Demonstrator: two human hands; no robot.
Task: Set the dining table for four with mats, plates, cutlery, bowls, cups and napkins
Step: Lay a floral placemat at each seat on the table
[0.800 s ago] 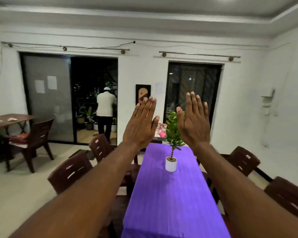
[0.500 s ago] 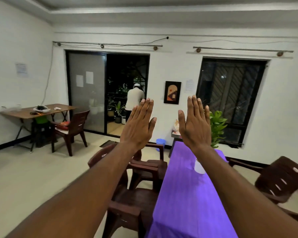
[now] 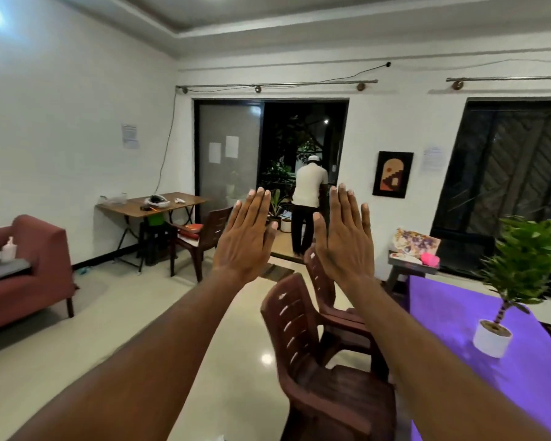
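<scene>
Hands up in front of the camera, both empty: left hand (image 3: 247, 240) and right hand (image 3: 344, 241) raised side by side on outstretched arms, backs toward the wearer, fingers straight and close together, a clear gap between the two hands, nothing gripped or touched. The dining table (image 3: 458, 316) sits at the right edge of view under a purple cloth, carrying only a potted plant (image 3: 509, 291) in a white pot; no mats, plates, cutlery, bowls, cups or napkins lie on the visible part, so the setting looks not yet begun. A likely source of tableware is the small side table (image 3: 409, 267) just past the far end of the purple cloth, holding a patterned stack and something pink (too small to identify). Brown chairs (image 3: 303, 351) stand along the table's near side, between the person and the cloth. To do the opening step well, the person would best fetch the mats first and lay four places evenly, two per long side, leaving the plant central and reaching over the chairs rather than knocking them. Another person (image 3: 309, 202) stands in the open doorway, back turned.
</scene>
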